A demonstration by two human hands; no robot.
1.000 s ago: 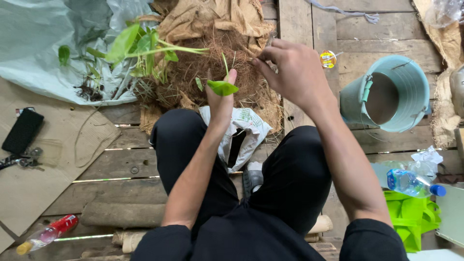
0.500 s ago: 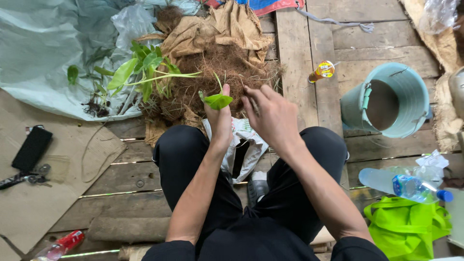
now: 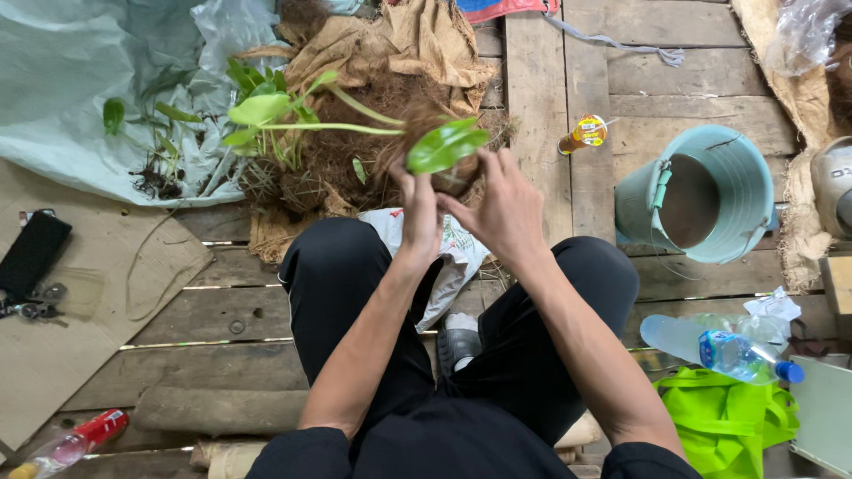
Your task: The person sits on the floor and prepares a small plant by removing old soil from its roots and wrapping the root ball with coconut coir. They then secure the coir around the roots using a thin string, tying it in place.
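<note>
Left hand [image 3: 419, 208] and right hand [image 3: 501, 208] are raised together above the black-trousered knees, both closed around 1 small green-leaved plant cutting [image 3: 446, 146] with a brown fibrous root ball. Beyond lies a heap of brown coconut fibre [image 3: 355, 151]. Right of it stands 1 pale teal plastic bucket [image 3: 723, 151].

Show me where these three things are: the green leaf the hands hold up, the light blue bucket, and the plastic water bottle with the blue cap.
green leaf [image 3: 446, 145], head view, middle of the leaf blade.
light blue bucket [image 3: 753, 197], head view, right side of its rim.
plastic water bottle [image 3: 721, 350], head view, on the label near the cap.
</note>
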